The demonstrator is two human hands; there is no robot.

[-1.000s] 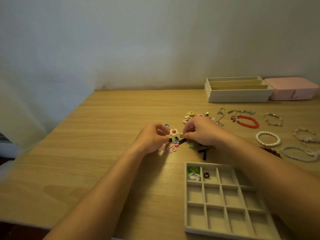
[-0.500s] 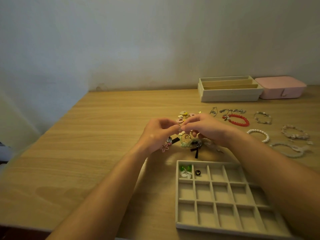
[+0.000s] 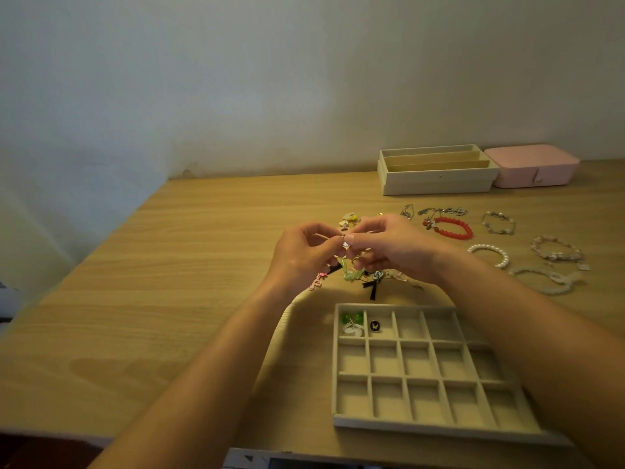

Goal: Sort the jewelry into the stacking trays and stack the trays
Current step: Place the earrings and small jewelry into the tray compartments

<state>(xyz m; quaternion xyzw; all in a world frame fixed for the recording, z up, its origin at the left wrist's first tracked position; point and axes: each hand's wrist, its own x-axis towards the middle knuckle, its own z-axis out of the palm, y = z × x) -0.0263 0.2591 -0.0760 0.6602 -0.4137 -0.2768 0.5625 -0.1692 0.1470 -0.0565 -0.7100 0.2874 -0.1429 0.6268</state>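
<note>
Head-worn view, looking forward and down, close over wooden table

Left hand, right hand, both in a pinch on one charm

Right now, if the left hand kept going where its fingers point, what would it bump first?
Probably the right hand: the left hand points across at it, both pinching one tiny jewelry piece between their fingertips.
</note>
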